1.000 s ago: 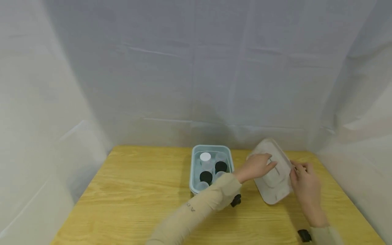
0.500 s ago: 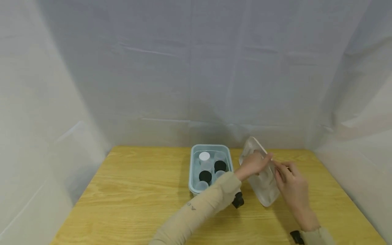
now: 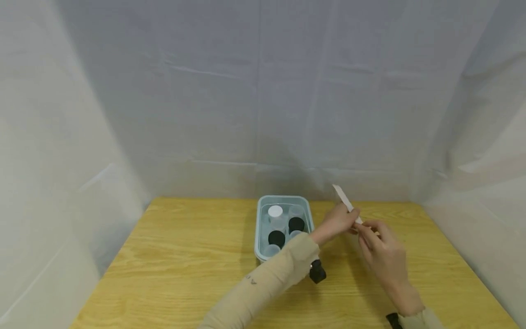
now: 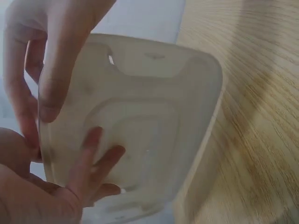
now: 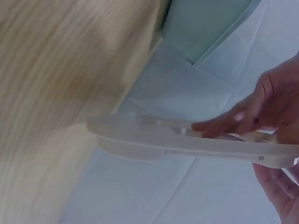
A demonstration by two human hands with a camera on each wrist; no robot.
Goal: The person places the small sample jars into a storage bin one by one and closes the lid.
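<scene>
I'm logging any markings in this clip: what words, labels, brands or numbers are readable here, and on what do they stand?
Small dark marks on the beige sleeve of the left arm: too small and blurred to read.
Translucent lid held by the left hand and the right hand: only moulded ridges, no text.
Pale blue box and the capped jars in it: no legible label.

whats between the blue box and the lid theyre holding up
In the head view, only the left hand and its sleeved wrist lie between the blue box and the translucent lid; below them is bare wooden table.
</scene>
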